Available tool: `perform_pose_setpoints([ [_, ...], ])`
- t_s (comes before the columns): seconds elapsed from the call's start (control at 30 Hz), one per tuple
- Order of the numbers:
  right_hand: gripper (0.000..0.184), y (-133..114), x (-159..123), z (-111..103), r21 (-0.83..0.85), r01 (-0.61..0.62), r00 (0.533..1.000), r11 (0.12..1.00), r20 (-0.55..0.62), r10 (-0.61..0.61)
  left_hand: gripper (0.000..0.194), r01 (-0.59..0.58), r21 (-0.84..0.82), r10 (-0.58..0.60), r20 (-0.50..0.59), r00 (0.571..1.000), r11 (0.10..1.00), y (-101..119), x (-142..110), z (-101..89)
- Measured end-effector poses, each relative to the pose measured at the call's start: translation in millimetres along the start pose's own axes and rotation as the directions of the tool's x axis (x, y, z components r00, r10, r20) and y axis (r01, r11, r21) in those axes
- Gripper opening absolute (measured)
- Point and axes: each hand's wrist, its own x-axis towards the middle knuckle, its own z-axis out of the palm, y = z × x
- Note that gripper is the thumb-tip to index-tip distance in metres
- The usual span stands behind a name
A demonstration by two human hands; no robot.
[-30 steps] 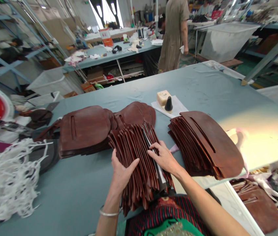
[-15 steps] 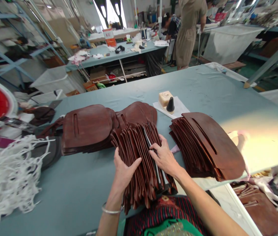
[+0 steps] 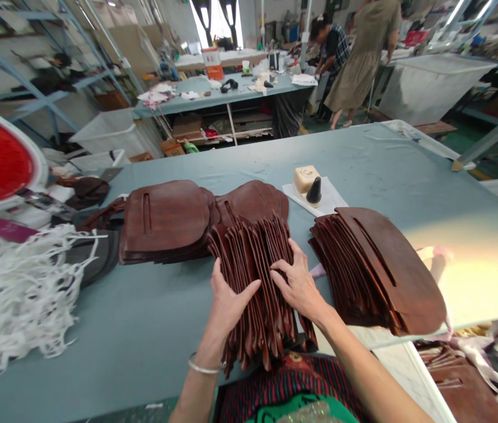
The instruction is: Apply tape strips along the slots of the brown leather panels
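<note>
A tightly packed row of dark brown leather pieces (image 3: 255, 282) stands on edge at the table's near side, right in front of my body. My left hand (image 3: 229, 302) grips the row's left side, its thumb stretched across the top edges and its other fingers against the outer side. On the right side, my right hand (image 3: 295, 282) has bent fingers pressed onto the edges. A little of a pale strip (image 3: 298, 323) shows low on the right, below that hand. Which single pieces the fingertips hold is hidden.
Slotted leather flaps (image 3: 167, 220) lie stacked to the left, and another fanned stack (image 3: 390, 264) is on the right. Behind stand a cream block (image 3: 306, 178) and a black cone (image 3: 315, 190) on white paper. White strips (image 3: 15, 294) heap at left. A person (image 3: 366, 59) stands beyond the table.
The pale strips between the pieces at the right are now mostly covered by brown leather edges. Both hands keep nearly the same hold. The view has shifted slightly.
</note>
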Motion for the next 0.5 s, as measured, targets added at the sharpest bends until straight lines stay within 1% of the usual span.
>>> perform_pose_setpoints([
  [0.13, 0.030, -3.3, 0.5, -1.5, 0.001, 0.014, 1.000, 1.000, 0.007, -0.014, 0.107, 0.000, 0.000, 0.000, -0.009, 1.000, 1.000, 0.0, -0.2, -0.1],
  [0.3, 0.024, -2.9, 1.7, -1.9, 0.010, 0.020, 0.999, 1.000, 0.037, -0.020, 0.108, 0.010, -0.015, -0.011, -0.012, 1.000, 1.000, 3.2, -1.3, -1.6],
  [0.4, 0.034, -2.7, 2.2, -0.9, 0.020, 0.038, 0.999, 0.999, 0.030, -0.039, 0.108, 0.026, -0.013, -0.026, -0.005, 1.000, 1.000, 4.8, -1.9, -2.6],
  [0.43, 0.034, -3.4, 2.3, -0.6, 0.011, 0.048, 0.998, 0.999, 0.029, -0.049, 0.108, 0.023, -0.012, -0.023, -0.007, 1.000, 1.000, 4.8, -1.9, -2.7],
  [0.5, 0.025, -6.4, 2.3, -0.3, -0.023, 0.065, 0.997, 0.998, 0.032, -0.064, 0.108, 0.006, -0.010, -0.006, -0.015, 1.000, 1.000, 3.9, -1.5, -2.6],
])
